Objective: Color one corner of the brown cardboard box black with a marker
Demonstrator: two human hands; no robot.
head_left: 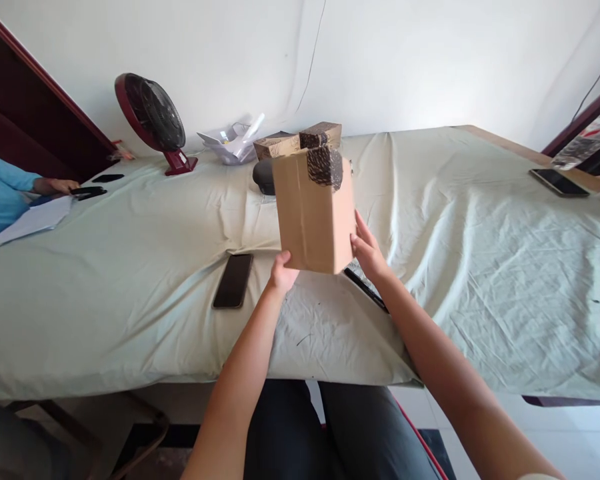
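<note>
Between my two hands is a brown cardboard box point(305, 220), tilted and raised above the cloth, with a scribbled dark patch near its top edge. My left hand point(283, 272) grips its lower left corner, the thumb on the front face and the other fingers hidden beneath. On the right side, my right hand point(369, 250) is pressed to the box with thumb and fingers. A dark, slim pen-like object point(366, 289) lies on the cloth under my right wrist. Left of my left hand lies a black smartphone point(233, 281).
Behind the box stand other cardboard boxes point(321, 133), a dark rounded object point(263, 177), a clear basket point(230, 148) and a red fan point(155, 120). A second phone point(559, 182) lies far right. At far left, another person's hand point(57, 186) rests near papers point(35, 219). Green cloth point(145, 280) covers the table.
</note>
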